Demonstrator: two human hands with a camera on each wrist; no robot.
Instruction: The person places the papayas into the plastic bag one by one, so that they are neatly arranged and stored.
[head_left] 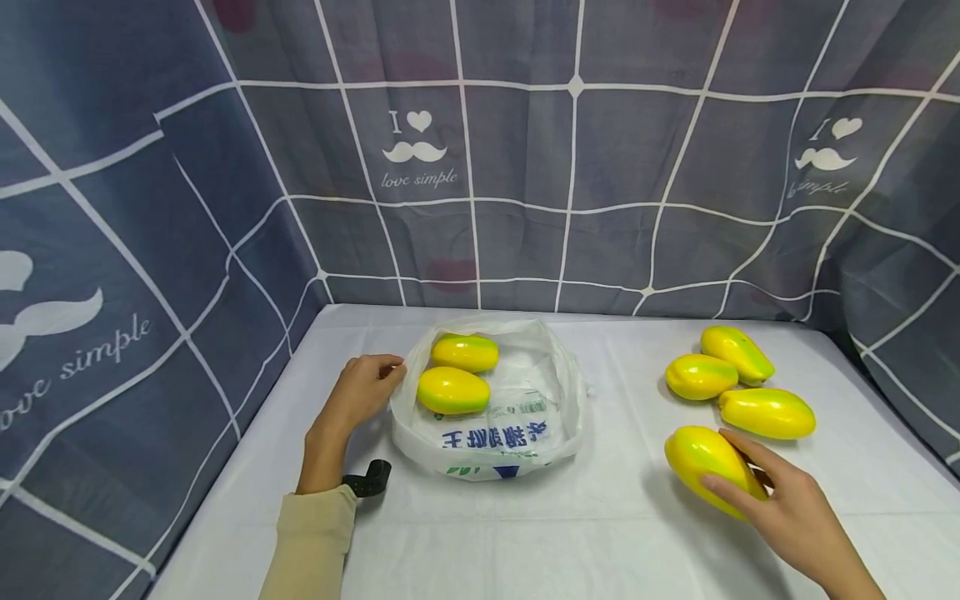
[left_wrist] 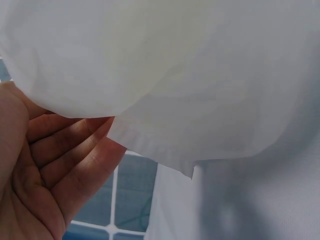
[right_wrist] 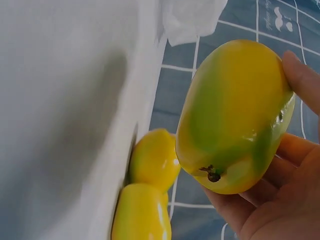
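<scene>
A white plastic bag [head_left: 567,417] stands with its mouth spread, and two yellow-green papayas [head_left: 453,390] lie in its left side. My left hand [head_left: 362,390] pinches the bag's left rim; in the left wrist view the thin film [left_wrist: 165,120] covers the fingertips of that hand [left_wrist: 65,170]. On the right, my right hand [head_left: 787,500] grips another papaya [head_left: 705,462] between thumb and fingers, held above the table. Its dark stem end shows in the right wrist view, where the papaya [right_wrist: 232,120] rests against the fingers of the hand [right_wrist: 280,200].
Three more papayas [head_left: 767,413] lie grouped at the table's back right, just beyond my right hand. A white cloth covers the table [head_left: 525,533]. Dark checked curtains [head_left: 517,167] enclose the back and sides. A black wrist strap mount [head_left: 369,479] sticks out from my left wrist.
</scene>
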